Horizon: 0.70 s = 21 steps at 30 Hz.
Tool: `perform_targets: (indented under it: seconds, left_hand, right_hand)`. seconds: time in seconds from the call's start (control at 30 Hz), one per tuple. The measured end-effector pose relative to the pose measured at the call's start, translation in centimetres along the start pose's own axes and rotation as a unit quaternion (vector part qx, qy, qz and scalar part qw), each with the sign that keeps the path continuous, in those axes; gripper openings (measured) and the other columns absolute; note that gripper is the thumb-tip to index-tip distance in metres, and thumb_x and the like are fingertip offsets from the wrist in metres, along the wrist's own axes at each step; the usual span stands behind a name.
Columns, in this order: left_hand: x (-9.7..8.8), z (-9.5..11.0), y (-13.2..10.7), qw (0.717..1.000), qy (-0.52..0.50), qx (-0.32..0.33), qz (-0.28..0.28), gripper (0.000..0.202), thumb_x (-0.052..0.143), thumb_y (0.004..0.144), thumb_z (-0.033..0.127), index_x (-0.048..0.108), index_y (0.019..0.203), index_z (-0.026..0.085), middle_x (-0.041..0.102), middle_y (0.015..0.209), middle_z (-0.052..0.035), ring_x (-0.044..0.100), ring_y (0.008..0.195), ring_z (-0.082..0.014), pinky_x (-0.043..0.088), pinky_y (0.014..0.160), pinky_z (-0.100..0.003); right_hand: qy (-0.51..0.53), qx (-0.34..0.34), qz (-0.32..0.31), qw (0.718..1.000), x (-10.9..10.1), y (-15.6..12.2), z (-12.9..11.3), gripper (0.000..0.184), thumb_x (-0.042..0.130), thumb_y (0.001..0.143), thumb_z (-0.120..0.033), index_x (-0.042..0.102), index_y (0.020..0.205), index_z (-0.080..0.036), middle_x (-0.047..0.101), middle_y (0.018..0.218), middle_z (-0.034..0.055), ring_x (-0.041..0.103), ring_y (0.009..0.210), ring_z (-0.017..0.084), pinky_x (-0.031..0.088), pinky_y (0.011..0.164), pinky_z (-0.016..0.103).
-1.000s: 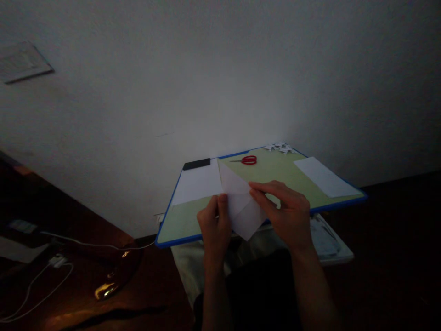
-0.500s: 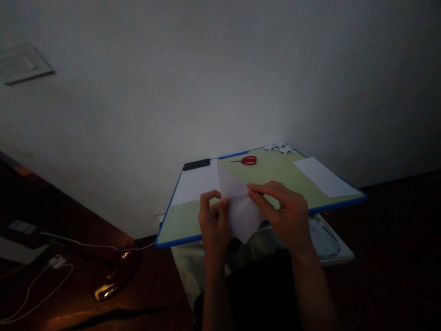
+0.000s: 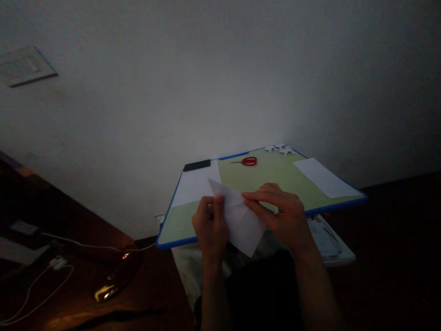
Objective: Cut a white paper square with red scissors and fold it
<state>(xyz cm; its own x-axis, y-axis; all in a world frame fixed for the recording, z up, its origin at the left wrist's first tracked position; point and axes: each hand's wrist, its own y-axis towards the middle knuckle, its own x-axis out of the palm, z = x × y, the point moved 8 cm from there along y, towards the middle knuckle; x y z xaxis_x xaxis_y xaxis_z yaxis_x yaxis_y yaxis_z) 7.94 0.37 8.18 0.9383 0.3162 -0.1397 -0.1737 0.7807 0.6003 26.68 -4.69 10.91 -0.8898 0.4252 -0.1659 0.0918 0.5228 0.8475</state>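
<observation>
A folded white paper (image 3: 241, 220) hangs over the near edge of a green board with a blue rim (image 3: 268, 177). My left hand (image 3: 208, 225) pinches the paper's left side, thumb and fingers closed on it. Fingers of my right hand (image 3: 282, 214) press together on the paper's right upper edge. A white sheet (image 3: 196, 184) lies flat on the board behind my left hand.
Red scissors (image 3: 248, 161) and small white paper shapes (image 3: 279, 148) lie at the board's far edge. A white strip (image 3: 322, 177) is at right, a black object (image 3: 196, 165) at the far left corner. White cables (image 3: 41, 271) trail over the dark floor at left.
The paper has turned and dropped lower on the board; its top point now leans left. My left hand shifted slightly left and closed on the paper's edge.
</observation>
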Motion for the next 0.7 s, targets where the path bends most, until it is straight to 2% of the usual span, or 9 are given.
perform_targets:
  seconds: [0.23, 0.37, 0.47, 0.57, 0.7]
  left_hand:
    - [-0.3, 0.5, -0.4, 0.998, -0.056, -0.017, 0.022, 0.049, 0.061, 0.097, 0.066, 0.053, 0.075, 0.023, 0.038, 0.051, 0.0081, 0.031, 0.042, -0.0089, 0.02, 0.039, -0.022]
    - [-0.9, 0.9, -0.2, 0.998, -0.032, 0.022, 0.058, 0.057, 0.052, 0.1, 0.071, 0.053, 0.072, 0.022, 0.044, 0.059, 0.0044, 0.04, 0.051, -0.0112, 0.031, 0.044, -0.022]
    - [-1.1, 0.4, -0.1, 0.998, -0.028, 0.025, 0.057, 0.058, 0.049, 0.103, 0.068, 0.053, 0.069, 0.021, 0.046, 0.058, 0.0043, 0.044, 0.052, -0.0114, 0.036, 0.046, -0.022]
    - [-0.9, -0.8, -0.2, 0.997, -0.061, -0.014, 0.043, 0.055, 0.046, 0.106, 0.065, 0.056, 0.073, 0.021, 0.047, 0.056, 0.0053, 0.045, 0.047, -0.0114, 0.037, 0.043, -0.022]
    - [-1.8, -0.6, -0.4, 0.995, -0.026, -0.008, 0.095, 0.048, 0.056, 0.105, 0.055, 0.054, 0.072, 0.021, 0.048, 0.059, 0.0052, 0.045, 0.051, -0.0101, 0.036, 0.045, -0.02]
  right_hand:
    - [0.013, -0.022, -0.005, 1.0, -0.1, 0.0, -0.4, 0.027, 0.074, 0.096, -0.016, 0.082, 0.113, -0.035, 0.084, 0.088, -0.0031, 0.074, 0.076, 0.018, 0.057, 0.082, 0.04]
    - [0.019, -0.034, -0.013, 0.999, 0.1, 0.0, -0.7, 0.031, 0.075, 0.096, -0.013, 0.081, 0.116, -0.035, 0.083, 0.09, -0.0034, 0.073, 0.077, 0.018, 0.056, 0.083, 0.039]
    - [0.022, -0.026, -0.015, 0.999, 0.0, -0.1, -0.5, 0.027, 0.075, 0.095, -0.011, 0.082, 0.112, -0.031, 0.082, 0.088, -0.0027, 0.072, 0.077, 0.017, 0.054, 0.083, 0.038]
    - [0.012, -0.022, -0.02, 0.999, 0.0, -0.2, -0.3, 0.022, 0.075, 0.096, -0.011, 0.081, 0.108, -0.028, 0.081, 0.087, -0.002, 0.071, 0.077, 0.017, 0.053, 0.083, 0.038]
    - [0.012, -0.034, -0.043, 0.998, 0.5, -0.3, -0.6, 0.022, 0.075, 0.096, -0.012, 0.08, 0.109, -0.029, 0.082, 0.089, -0.0026, 0.071, 0.077, 0.016, 0.053, 0.082, 0.039]
